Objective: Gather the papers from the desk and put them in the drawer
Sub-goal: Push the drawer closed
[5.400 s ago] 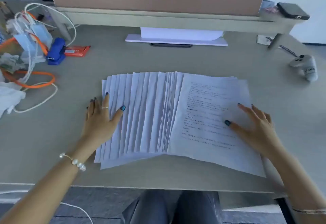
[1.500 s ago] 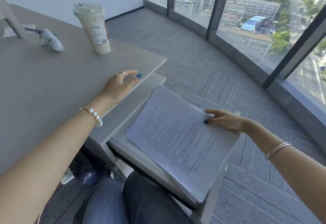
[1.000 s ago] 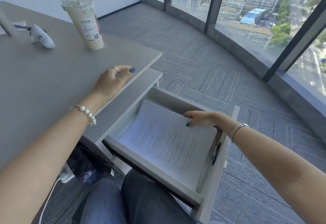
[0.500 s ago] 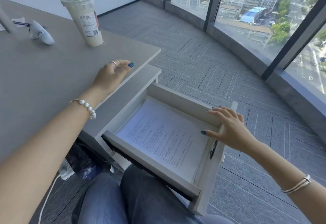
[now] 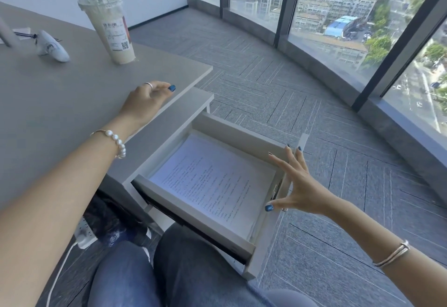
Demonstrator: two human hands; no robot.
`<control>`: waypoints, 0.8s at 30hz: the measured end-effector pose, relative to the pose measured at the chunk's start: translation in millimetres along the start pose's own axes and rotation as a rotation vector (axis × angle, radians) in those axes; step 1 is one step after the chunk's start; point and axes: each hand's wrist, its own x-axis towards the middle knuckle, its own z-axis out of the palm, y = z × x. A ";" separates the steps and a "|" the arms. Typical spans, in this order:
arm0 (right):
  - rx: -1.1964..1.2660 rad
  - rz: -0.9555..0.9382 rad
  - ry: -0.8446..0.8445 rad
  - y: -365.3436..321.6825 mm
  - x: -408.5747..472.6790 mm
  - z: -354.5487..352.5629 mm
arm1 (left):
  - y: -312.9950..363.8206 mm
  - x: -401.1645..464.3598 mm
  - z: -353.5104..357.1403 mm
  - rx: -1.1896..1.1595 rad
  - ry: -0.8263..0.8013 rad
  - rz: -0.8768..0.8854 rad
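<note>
The surface (image 5: pixel 55 103) carries a cup (image 5: pixel 110 26) near its far edge. Beside it the drawer (image 5: pixel 242 135) stands pulled out, with the papers (image 5: pixel 212 185) lying flat inside. The left hand (image 5: pixel 145 101) rests loosely curled, empty, on the surface's edge. The right hand (image 5: pixel 297 185), fingers spread, presses against the drawer front, gripping nothing.

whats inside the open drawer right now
A stack of printed papers lies flat in the drawer, covering most of its floor. Whether anything lies under the stack cannot be seen. The right hand is at the drawer front.
</note>
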 end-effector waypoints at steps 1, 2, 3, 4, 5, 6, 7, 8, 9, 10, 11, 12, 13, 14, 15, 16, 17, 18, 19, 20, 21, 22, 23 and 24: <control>0.012 -0.010 0.019 -3.8 5.9 3.1 | 0.8 -0.2 0.1 -0.005 0.002 0.001; 0.029 -0.024 0.040 -8.7 12.3 6.7 | 1.4 -0.5 0.1 -0.011 0.002 -0.001; 0.053 -0.037 0.065 -14.2 19.3 10.4 | 2.0 -0.9 0.2 -0.018 0.000 -0.003; 0.080 -0.046 0.091 -20.7 26.5 14.1 | 2.1 -0.9 0.3 -0.023 -0.004 -0.004; 0.104 -0.053 0.116 -27.0 34.8 18.8 | 2.1 -1.2 0.3 -0.026 -0.008 -0.003; 0.119 -0.058 0.138 -34.3 43.0 23.4 | 1.6 -1.1 0.2 -0.030 -0.012 -0.004; 0.127 -0.060 0.156 -41.8 51.7 28.4 | 1.3 -1.0 0.0 -0.034 -0.015 -0.004; 0.134 -0.056 0.171 -49.9 60.8 33.6 | 0.8 -0.9 -0.6 -0.038 -0.016 -0.007; 0.143 -0.045 0.185 -58.2 69.7 38.4 | 0.7 -1.0 -0.9 -0.043 -0.017 -0.010; 0.157 -0.031 0.195 -67.4 76.8 42.5 | 0.3 -1.0 -1.2 -0.048 -0.019 -0.013; 0.179 -0.021 0.200 -74.3 83.3 46.9 | 0.1 -1.4 -1.5 -0.051 -0.022 -0.012; 0.210 -0.019 0.196 -79.9 87.3 50.3 | -0.1 -1.8 -1.6 -0.053 -0.026 -0.010; 0.248 -0.026 0.180 -82.9 89.7 53.5 | -0.1 -2.2 -1.9 -0.057 -0.029 -0.008; 0.280 -0.046 0.153 -84.1 90.5 56.4 | -0.3 -2.2 -2.4 -0.065 -0.030 -0.009; 0.295 -0.073 0.117 -83.8 90.9 59.7 | -0.2 -2.2 -2.9 -0.074 -0.029 -0.011; 0.291 -0.099 0.078 -83.9 90.7 63.2 | 0.0 -1.8 -3.6 -0.081 -0.025 -0.011; 0.276 -0.115 0.049 -84.4 91.5 67.1 | 0.6 -1.5 -4.0 -0.084 -0.019 -0.008; 0.262 -0.123 0.039 -86.1 93.4 70.9 | 0.9 -0.8 -4.4 -0.087 -0.014 -0.006; 0.255 -0.123 0.045 -88.9 96.7 74.5 | 1.1 -0.1 -4.6 -0.093 -0.009 -0.004; 0.253 -0.125 0.060 -92.9 100.0 77.1 | 0.5 0.8 -4.5 -0.102 -0.009 -0.004; 0.254 -0.131 0.081 -96.5 104.1 79.8 | -0.1 1.3 -4.6 -0.112 -0.013 -0.003; 0.255 -0.143 0.099 -101.0 107.7 81.3 | -0.9 1.7 -4.6 -0.120 -0.019 -0.003; 0.252 -0.155 0.113 -104.6 112.0 83.4 | -1.5 2.1 -4.9 -0.129 -0.025 -0.001; 0.244 -0.165 0.119 -107.9 116.4 85.9 | -2.5 2.8 -4.8 -0.143 -0.029 0.001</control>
